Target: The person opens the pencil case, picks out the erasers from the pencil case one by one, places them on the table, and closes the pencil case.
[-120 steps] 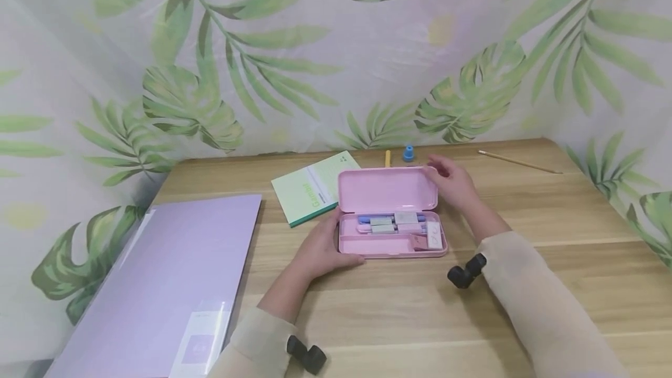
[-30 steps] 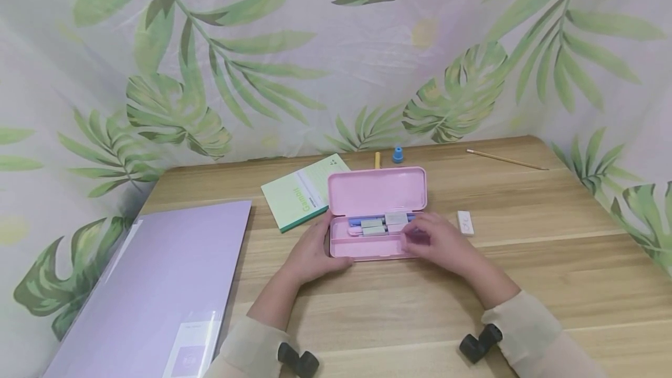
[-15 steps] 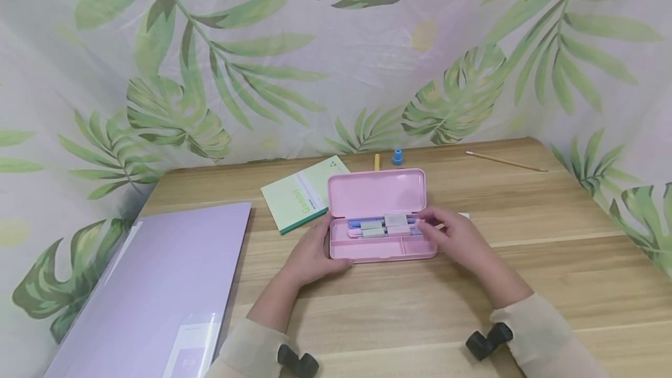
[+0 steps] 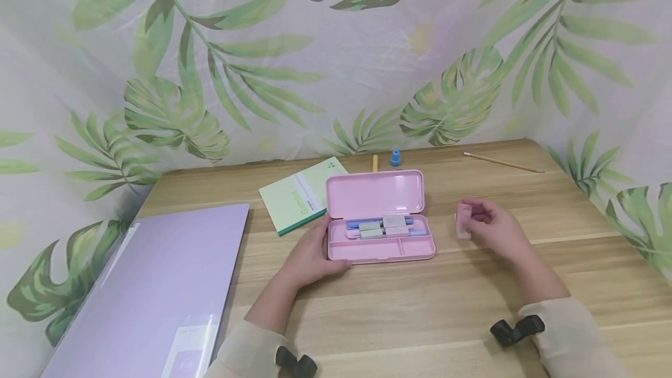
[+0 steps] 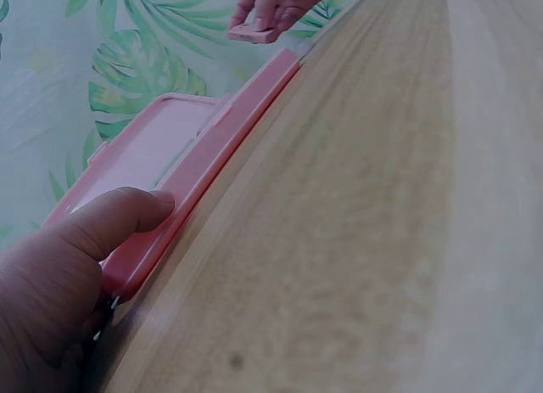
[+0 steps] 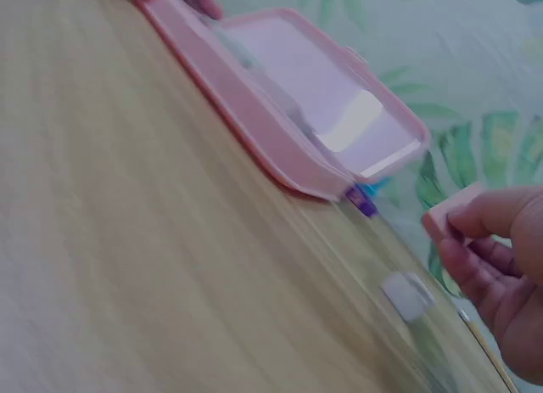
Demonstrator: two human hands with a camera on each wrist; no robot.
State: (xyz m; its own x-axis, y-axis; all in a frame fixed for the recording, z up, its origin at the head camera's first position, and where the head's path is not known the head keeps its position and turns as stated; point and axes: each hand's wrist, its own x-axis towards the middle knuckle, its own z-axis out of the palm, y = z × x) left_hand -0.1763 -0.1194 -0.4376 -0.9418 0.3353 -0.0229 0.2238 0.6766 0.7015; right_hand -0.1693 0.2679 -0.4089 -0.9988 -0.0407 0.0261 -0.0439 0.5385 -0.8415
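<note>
A pink pencil case (image 4: 380,252) lies on the table with its lid (image 4: 375,194) raised. Its back section has blue and pink pens (image 4: 357,224) with pale paper bands; the front compartments are bare. My left hand (image 4: 310,255) holds the case's left end, thumb (image 5: 140,213) against the front wall and fingers along the side. Off to the right of the case, my right hand (image 4: 496,229) pinches a small pink block (image 6: 445,215) between thumb and fingers; whether it is an eraser or a sharpener cannot be told. Below it a white eraser (image 6: 407,295) lies on the table.
A green notebook (image 4: 296,194) lies behind the case's left side. Large purple folder (image 4: 157,284) at left. At the back are a yellow stick (image 4: 375,163), a blue cone-shaped piece (image 4: 395,158) and a pencil (image 4: 501,162). A leaf-patterned cloth (image 4: 336,63) hangs behind the table.
The white eraser was taken out of the case and set on the table to the right. My right hand has since lifted the pink block out and moved right. The left hand stays put.
</note>
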